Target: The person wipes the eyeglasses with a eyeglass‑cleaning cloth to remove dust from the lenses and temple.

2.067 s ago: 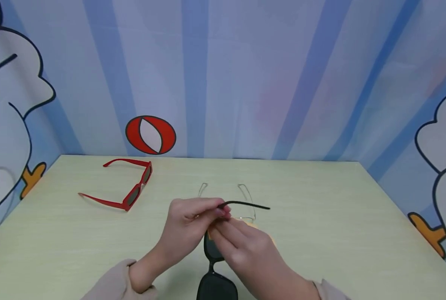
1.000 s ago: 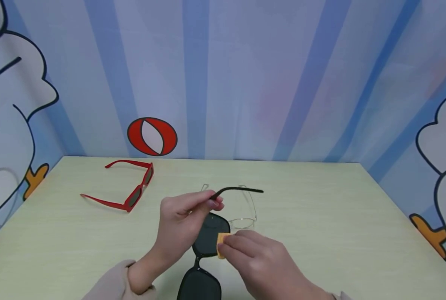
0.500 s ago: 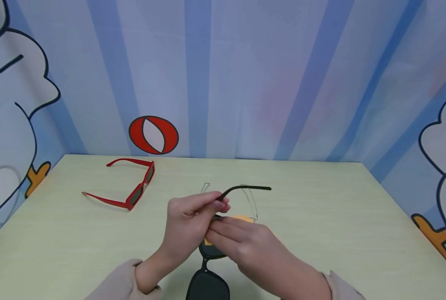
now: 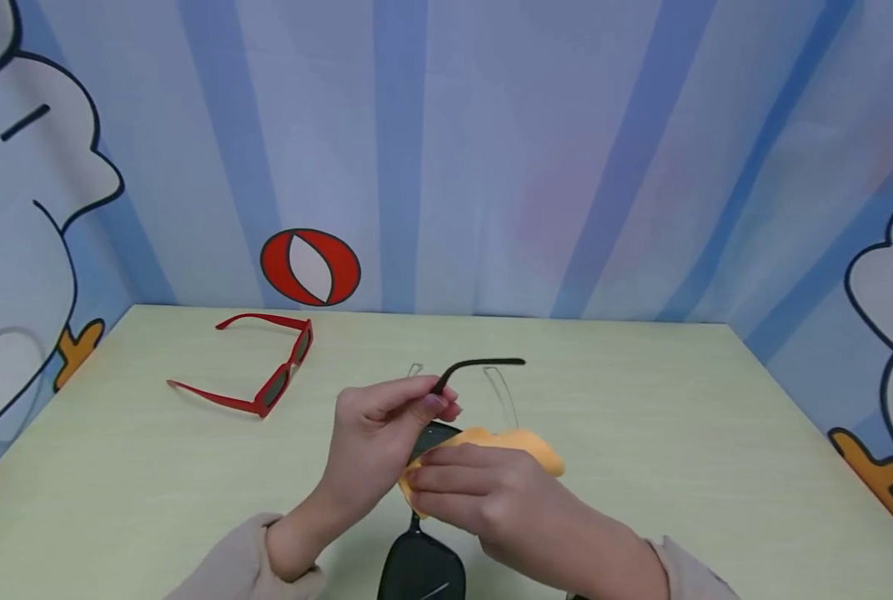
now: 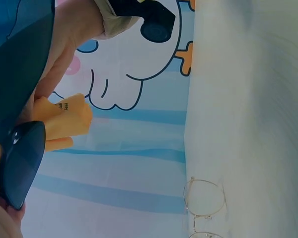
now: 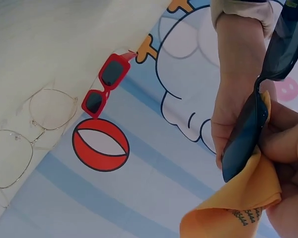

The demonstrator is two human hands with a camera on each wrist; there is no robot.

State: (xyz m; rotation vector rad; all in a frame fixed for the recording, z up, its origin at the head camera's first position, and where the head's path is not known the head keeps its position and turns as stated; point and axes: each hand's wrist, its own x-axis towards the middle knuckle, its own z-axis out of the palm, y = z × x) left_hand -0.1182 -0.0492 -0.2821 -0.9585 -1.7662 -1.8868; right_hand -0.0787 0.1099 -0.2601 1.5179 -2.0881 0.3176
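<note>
Black sunglasses (image 4: 422, 567) with dark lenses are held up over the table, one lens above the other in the head view. My left hand (image 4: 386, 425) grips them at one end, and a black temple arm sticks out past the fingertips. In my right hand (image 4: 484, 492) an orange cleaning cloth (image 4: 536, 450) is pinched against the upper lens. The right wrist view shows the cloth (image 6: 238, 198) wrapped over that lens (image 6: 243, 139), with printed marks on one fold. Part of the lens is hidden behind cloth and fingers.
Red sunglasses (image 4: 273, 387) lie unfolded at the back left of the pale table (image 4: 664, 433). Thin wire-framed glasses (image 6: 52, 109) rest on the table behind the hands, mostly hidden in the head view. A blue striped backdrop (image 4: 476, 167) stands behind the table.
The right hand moved away from the lens with the cloth bunched, then came back onto it. More of the cloth now spreads out to the right. The left hand keeps its grip.
</note>
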